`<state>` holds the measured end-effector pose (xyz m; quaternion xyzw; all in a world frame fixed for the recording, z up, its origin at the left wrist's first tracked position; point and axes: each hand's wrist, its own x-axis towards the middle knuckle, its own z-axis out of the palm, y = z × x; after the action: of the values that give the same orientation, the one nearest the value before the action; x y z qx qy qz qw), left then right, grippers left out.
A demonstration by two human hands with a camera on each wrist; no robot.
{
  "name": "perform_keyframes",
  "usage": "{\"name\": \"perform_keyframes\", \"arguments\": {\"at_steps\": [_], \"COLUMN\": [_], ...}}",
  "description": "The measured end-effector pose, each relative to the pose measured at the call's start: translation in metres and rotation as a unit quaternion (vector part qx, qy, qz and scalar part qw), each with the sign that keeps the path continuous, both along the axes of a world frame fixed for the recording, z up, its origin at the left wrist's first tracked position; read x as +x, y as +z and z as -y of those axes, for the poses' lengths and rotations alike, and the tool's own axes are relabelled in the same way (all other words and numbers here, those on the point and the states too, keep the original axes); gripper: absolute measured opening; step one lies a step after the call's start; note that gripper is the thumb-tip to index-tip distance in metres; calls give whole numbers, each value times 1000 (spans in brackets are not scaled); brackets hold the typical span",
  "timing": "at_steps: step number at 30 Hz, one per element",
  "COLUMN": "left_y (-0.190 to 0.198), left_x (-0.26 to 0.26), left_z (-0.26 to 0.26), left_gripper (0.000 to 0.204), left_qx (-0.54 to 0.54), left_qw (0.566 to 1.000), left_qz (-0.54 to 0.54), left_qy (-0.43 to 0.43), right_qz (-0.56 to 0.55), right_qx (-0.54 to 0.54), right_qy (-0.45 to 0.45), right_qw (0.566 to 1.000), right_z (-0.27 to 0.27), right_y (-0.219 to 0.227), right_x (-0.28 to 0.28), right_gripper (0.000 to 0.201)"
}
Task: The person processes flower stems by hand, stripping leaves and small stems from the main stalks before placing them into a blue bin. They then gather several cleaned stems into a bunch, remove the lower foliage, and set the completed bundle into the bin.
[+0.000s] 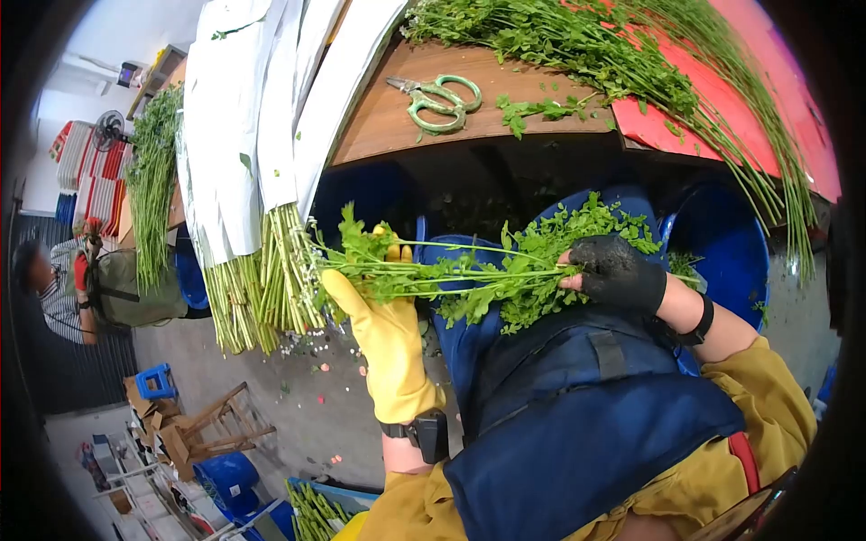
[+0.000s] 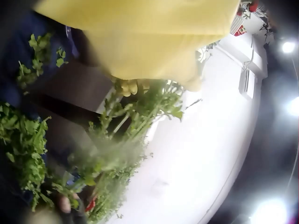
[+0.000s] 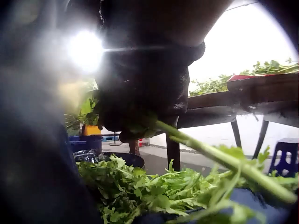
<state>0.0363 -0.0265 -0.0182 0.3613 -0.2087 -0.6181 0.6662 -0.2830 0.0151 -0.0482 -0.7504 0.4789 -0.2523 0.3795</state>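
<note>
My left hand (image 1: 388, 338), in a yellow glove, grips the leafy ends of some green stems (image 1: 460, 270) between thumb and fingers. In the left wrist view the glove (image 2: 149, 42) covers the top, with curled fingertips (image 2: 129, 87) against the greenery. A black fingerless glove covers my right hand (image 1: 618, 275), whose bare fingertips pinch the stems over my lap. Seen from the right wrist, that hand (image 3: 145, 93) is dark, and a thick stem (image 3: 224, 158) sticks out from it. Loose leaves (image 1: 541, 307) lie below the right hand.
Green-handled scissors (image 1: 442, 101) lie on the wooden table (image 1: 379, 126). White-wrapped stem bundles (image 1: 225, 153) overhang its edge at left; leafy stems (image 1: 577, 45) spread across its right part, over a red sheet (image 1: 667, 90). A blue bin (image 1: 722, 243) stands at right. Another person (image 1: 68, 288) is at far left.
</note>
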Motion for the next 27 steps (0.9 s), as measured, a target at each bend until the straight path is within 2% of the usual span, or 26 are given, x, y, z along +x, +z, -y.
{"name": "perform_keyframes", "arguments": {"at_steps": [1, 3, 4, 6, 8, 11, 14, 15, 16, 18, 19, 20, 22, 23, 26, 27], "left_y": [-4, -31, -40, -38, -47, -44, -19, -8, -2, -1, 0, 1, 9, 20, 13, 19], "left_x": [0, 4, 4, -8, -11, -30, -43, -48, -49, -49, -50, -51, -47, -59, -64, -74], "left_z": [-7, -20, -26, -44, -60, -56, -23, -13, -4, 3, 4, 4, 12, 19, 17, 15], "left_gripper": [74, 71, 70, 62, 71, 102, 101, 93, 75, 60, 57, 55, 51, 46, 45, 42], "left_qx": [18, 13, 11, -4, 7, -33, -68, -87, -68, -156, -142, -128, 39, 98, 75, 122], "left_qw": [1000, 997, 993, 989, 966, 936, 947, 956, 956, 973, 978, 982, 992, 992, 991, 991], "left_qz": [18, 75, 104, 79, 16, -15, -65, -89, -186, 38, 24, 11, -53, -44, -69, -30], "left_qy": [3, -31, -46, -126, -258, -350, -306, -267, -216, -166, -152, -137, -111, -63, -89, -54], "right_qz": [9, 27, 46, 82, 87, 86, 71, 65, 60, 52, 112, 106, 92, 96, 119, 114], "right_qx": [15, 46, 96, 195, 252, 299, 314, 317, 343, 393, 386, 292, 97, 54, -191, -200], "right_qy": [-7, -19, -40, -79, -84, -54, -6, 10, 16, 28, 11, 22, 42, 57, 43, 40], "right_qw": [1000, 998, 994, 974, 960, 949, 947, 946, 937, 918, 916, 950, 990, 992, 973, 972], "right_z": [0, -1, -1, -1, 1, 5, 2, 1, 1, 2, -3, -2, 3, 11, 32, 37], "right_y": [0, 0, 3, 13, 21, 23, 14, 10, 9, 7, 3, 1, 1, 12, 16, 15], "right_x": [-2, -3, -2, -1, -2, -3, -6, -6, -5, -3, 1, 4, 18, 26, 64, 74], "right_gripper": [40, 39, 39, 39, 40, 44, 49, 51, 53, 57, 61, 61, 61, 62, 51, 45]}}
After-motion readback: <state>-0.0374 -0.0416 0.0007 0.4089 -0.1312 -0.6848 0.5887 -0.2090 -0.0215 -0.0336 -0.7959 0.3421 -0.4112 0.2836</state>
